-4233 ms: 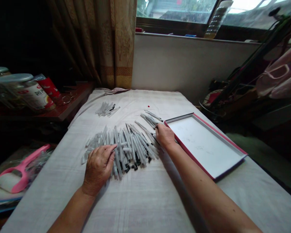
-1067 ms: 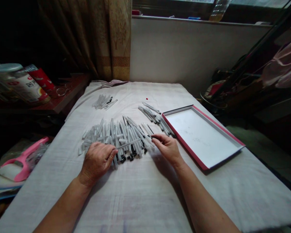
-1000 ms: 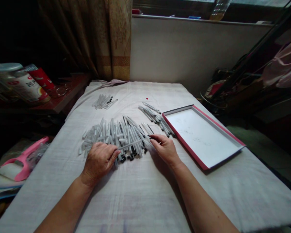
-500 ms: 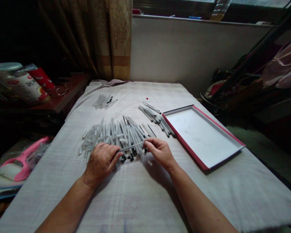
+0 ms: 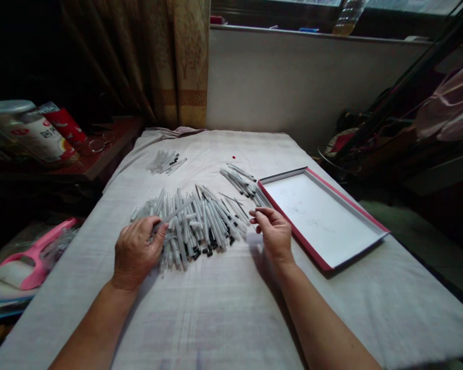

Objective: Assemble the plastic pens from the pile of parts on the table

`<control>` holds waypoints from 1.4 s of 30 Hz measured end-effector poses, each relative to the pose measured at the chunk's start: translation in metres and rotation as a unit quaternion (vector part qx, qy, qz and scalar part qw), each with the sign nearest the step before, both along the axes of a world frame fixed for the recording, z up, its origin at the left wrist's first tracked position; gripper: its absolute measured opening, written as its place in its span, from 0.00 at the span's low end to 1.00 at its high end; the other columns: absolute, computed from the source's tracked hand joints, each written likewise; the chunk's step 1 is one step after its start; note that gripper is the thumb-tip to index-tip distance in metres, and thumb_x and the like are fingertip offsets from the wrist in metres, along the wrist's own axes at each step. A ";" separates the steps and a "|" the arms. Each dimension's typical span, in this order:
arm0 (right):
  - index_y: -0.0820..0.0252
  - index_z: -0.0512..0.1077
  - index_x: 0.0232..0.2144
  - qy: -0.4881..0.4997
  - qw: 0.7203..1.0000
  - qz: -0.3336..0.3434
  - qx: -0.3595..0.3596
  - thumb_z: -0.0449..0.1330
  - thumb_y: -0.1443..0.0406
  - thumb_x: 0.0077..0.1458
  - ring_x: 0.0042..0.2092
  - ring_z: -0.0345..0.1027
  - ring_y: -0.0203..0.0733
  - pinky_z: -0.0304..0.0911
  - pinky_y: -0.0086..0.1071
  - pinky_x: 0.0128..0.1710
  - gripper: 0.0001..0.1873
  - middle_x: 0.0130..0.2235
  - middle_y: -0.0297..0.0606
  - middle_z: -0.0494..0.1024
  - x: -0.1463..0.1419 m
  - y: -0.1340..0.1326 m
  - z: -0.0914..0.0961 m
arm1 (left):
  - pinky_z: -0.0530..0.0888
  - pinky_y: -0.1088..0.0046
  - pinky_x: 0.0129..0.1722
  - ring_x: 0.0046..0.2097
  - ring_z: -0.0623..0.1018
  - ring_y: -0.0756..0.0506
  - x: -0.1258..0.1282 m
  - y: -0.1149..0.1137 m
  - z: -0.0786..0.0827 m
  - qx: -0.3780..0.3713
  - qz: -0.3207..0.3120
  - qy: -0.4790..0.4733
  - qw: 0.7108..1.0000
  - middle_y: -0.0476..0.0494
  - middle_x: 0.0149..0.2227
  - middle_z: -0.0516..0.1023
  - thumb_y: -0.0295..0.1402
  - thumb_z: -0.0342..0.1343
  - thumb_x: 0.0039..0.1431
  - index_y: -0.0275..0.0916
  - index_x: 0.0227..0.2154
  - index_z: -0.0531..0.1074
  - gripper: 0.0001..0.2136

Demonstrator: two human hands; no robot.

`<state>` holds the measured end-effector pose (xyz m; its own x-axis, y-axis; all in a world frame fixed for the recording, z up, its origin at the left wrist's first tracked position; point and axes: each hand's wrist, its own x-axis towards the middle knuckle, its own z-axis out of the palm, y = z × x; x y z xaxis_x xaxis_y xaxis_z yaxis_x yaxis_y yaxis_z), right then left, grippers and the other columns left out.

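My left hand (image 5: pixel 137 251) is closed around one end of a clear pen barrel (image 5: pixel 178 209), which points up and to the right over a large pile of pens and clear pen parts (image 5: pixel 212 218). Black end pieces (image 5: pixel 207 252) lie at the near edge of that pile. To the right, my right hand (image 5: pixel 273 234) hovers near the shallow box, thumb and fingertips pinched together. Whatever sits in that pinch is too small to name. A row of pens with dark tips (image 5: pixel 237 181) rests beyond it, against the box's left side.
A shallow red-edged box (image 5: pixel 268 198) with a white inside lies on the right of the cloth-covered table (image 5: pixel 224 318). Farther back are a small group of pens (image 5: pixel 162 161) and a red bit (image 5: pixel 233 157). Pink scissors (image 5: pixel 34 254) and a jar (image 5: pixel 34 133) stand left.
My hands have moved apart: the left went left with the pen barrel, the right went right and away from me. The barrel, earlier spanning both hands, is now in the left alone.
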<state>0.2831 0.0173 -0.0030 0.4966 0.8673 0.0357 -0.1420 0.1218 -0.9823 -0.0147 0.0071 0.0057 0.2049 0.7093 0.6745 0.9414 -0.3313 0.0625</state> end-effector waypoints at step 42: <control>0.57 0.81 0.34 -0.429 0.901 0.053 0.043 0.58 0.59 0.59 0.37 0.77 0.44 0.68 0.35 0.40 0.12 0.35 0.42 0.84 -0.016 -0.002 -0.020 | 0.69 0.65 0.43 0.41 0.75 0.43 0.035 0.003 -0.010 -0.057 -0.096 -0.004 0.994 0.41 0.39 0.77 0.38 0.41 0.71 0.40 0.56 0.69 0.18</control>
